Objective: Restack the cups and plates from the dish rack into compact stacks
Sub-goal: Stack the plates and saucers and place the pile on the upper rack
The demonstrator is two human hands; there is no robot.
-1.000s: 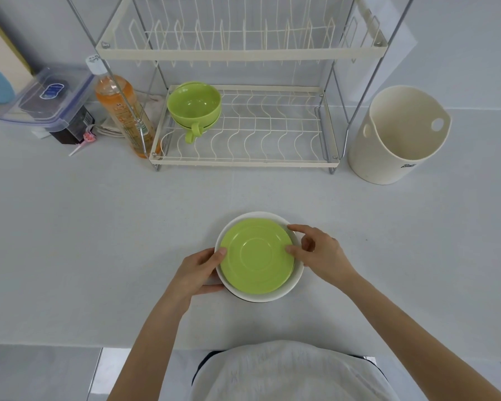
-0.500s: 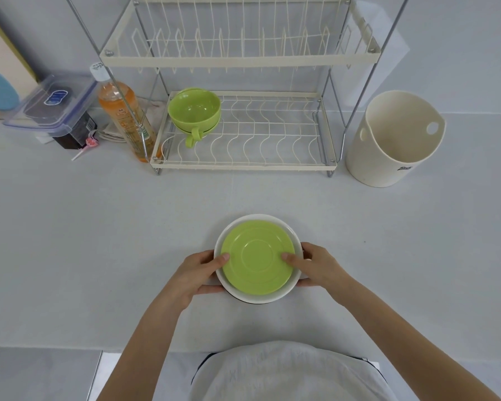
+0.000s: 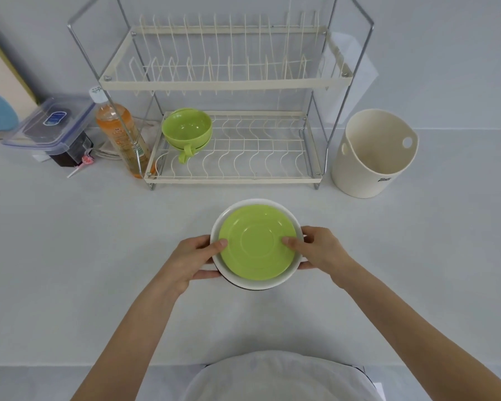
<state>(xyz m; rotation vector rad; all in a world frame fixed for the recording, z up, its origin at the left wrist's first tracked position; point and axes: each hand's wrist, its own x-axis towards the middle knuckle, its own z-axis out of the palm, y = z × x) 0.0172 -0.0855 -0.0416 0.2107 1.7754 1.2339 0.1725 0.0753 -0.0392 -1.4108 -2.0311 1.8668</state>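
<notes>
Both hands grip a stack of dishes on the white desk [image 3: 70,241].
The left hand [image 3: 195,256] and right hand [image 3: 315,250] clasp the round white bowl [image 3: 297,267] holding a lime-green plastic saucer [image 3: 258,241]; stacked green cups [image 3: 187,130] sit in the wire dish rack [image 3: 243,157].

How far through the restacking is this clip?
Done: green saucer sits nested in the white plate on the counter. In hand: left hand and right hand grip that stack. Left: nested green cups remain on the dish rack lower shelf.

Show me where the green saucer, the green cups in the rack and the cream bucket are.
green saucer [image 3: 258,241]: head view, its centre ring
green cups [image 3: 186,129]: head view, top cup's inside
cream bucket [image 3: 368,172]: head view, its front wall
</notes>
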